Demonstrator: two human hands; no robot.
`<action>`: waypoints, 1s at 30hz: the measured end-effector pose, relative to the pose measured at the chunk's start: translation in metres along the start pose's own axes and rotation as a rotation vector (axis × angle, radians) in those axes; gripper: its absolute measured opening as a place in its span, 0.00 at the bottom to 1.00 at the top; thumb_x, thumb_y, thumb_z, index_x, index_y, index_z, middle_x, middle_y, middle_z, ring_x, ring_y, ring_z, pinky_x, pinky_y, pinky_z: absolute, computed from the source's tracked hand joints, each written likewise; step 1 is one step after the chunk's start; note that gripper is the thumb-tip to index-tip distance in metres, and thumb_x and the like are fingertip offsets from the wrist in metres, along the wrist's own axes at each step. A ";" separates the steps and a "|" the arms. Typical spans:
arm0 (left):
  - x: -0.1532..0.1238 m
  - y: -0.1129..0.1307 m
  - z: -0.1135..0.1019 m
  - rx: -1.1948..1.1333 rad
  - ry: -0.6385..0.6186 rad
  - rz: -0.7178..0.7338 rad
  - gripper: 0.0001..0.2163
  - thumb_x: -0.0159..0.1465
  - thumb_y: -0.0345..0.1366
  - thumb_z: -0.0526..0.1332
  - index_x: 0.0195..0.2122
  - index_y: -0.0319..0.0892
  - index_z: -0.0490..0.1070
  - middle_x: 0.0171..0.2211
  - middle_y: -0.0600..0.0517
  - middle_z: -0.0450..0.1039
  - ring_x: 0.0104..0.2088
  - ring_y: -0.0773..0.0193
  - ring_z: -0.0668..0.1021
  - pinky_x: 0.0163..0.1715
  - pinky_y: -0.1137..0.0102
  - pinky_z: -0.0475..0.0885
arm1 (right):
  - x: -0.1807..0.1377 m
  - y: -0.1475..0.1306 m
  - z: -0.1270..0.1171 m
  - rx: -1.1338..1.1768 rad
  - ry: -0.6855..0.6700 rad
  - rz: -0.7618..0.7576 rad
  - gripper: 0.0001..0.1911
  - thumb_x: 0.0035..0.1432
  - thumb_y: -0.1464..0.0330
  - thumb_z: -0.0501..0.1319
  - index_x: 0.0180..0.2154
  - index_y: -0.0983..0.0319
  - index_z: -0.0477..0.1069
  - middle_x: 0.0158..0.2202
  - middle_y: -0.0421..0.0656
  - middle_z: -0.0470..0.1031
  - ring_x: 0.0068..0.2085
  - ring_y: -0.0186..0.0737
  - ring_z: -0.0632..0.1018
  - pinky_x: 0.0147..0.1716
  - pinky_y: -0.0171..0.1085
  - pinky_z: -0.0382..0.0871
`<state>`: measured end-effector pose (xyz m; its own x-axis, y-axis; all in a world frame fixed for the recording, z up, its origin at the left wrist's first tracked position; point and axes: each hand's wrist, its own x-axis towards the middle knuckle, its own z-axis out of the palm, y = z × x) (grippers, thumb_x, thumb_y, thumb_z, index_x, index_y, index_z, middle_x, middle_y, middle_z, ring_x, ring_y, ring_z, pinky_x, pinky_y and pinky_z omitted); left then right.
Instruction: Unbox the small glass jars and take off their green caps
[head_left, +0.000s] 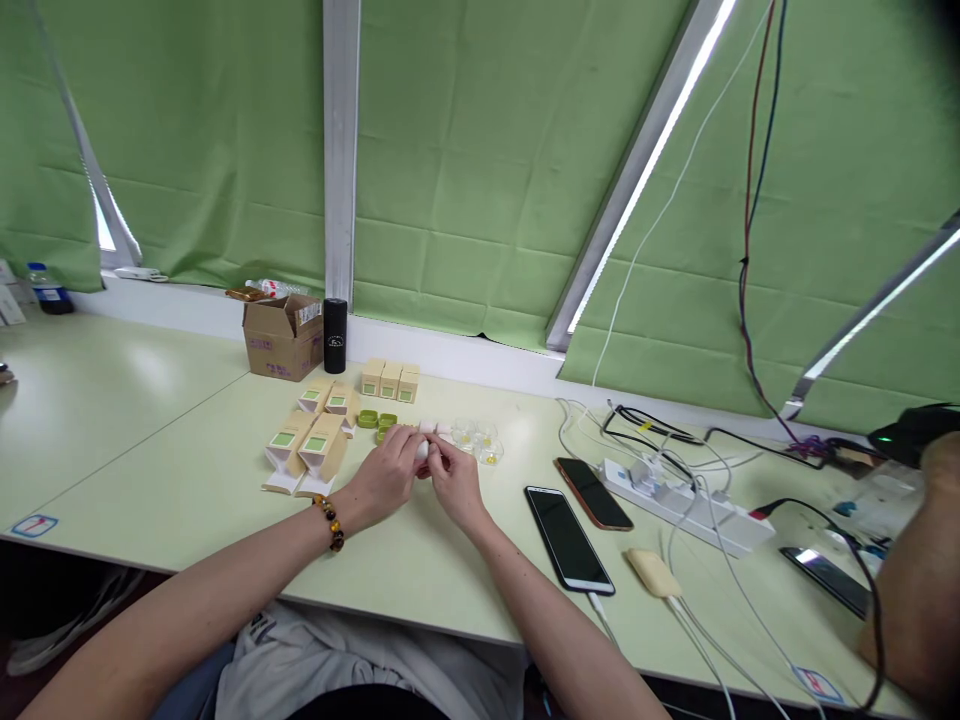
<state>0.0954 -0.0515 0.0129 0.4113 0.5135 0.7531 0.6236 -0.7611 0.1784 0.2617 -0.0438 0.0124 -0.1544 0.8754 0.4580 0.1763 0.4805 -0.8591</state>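
Observation:
My left hand (386,472) and my right hand (452,477) meet over the table (187,480), and both grip a small white round object (422,450) between their fingertips. A beaded bracelet sits on my left wrist. Just behind the hands lie green caps (377,420) and small clear jars (480,440). Left of the hands lie several tan cartons with green labels (309,445), some on their side with open flaps. Three closed tan cartons (390,380) stand in a row farther back.
A brown cardboard box (283,337) and a black cylinder (335,335) stand by the window sill. Two phones (568,535) and a white power strip (686,500) with many cables lie at the right. Another person's arm (911,590) is at the far right.

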 end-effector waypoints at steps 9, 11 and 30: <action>0.005 -0.013 -0.007 -0.268 0.036 -0.156 0.13 0.72 0.31 0.56 0.56 0.44 0.70 0.52 0.42 0.71 0.55 0.50 0.74 0.56 0.52 0.73 | 0.005 0.004 -0.013 -0.156 -0.045 -0.210 0.24 0.59 0.67 0.66 0.58 0.53 0.75 0.56 0.47 0.77 0.36 0.39 0.78 0.37 0.41 0.76; 0.006 -0.012 -0.008 -0.305 0.044 -0.177 0.12 0.72 0.32 0.57 0.55 0.43 0.70 0.52 0.42 0.72 0.55 0.50 0.75 0.56 0.53 0.73 | 0.006 0.004 -0.013 -0.206 -0.021 -0.197 0.22 0.60 0.66 0.66 0.56 0.53 0.75 0.51 0.45 0.79 0.35 0.40 0.77 0.38 0.42 0.74; 0.020 -0.030 -0.011 -1.444 0.363 -0.706 0.16 0.68 0.42 0.68 0.52 0.38 0.75 0.49 0.41 0.79 0.50 0.56 0.82 0.58 0.55 0.76 | 0.011 0.011 -0.019 -0.113 0.181 0.017 0.21 0.57 0.59 0.68 0.51 0.59 0.77 0.44 0.46 0.82 0.36 0.42 0.77 0.34 0.40 0.72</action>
<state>0.0778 -0.0224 0.0297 0.0353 0.9417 0.3345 -0.5734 -0.2551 0.7785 0.2804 -0.0283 0.0124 0.0251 0.8738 0.4856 0.2865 0.4591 -0.8409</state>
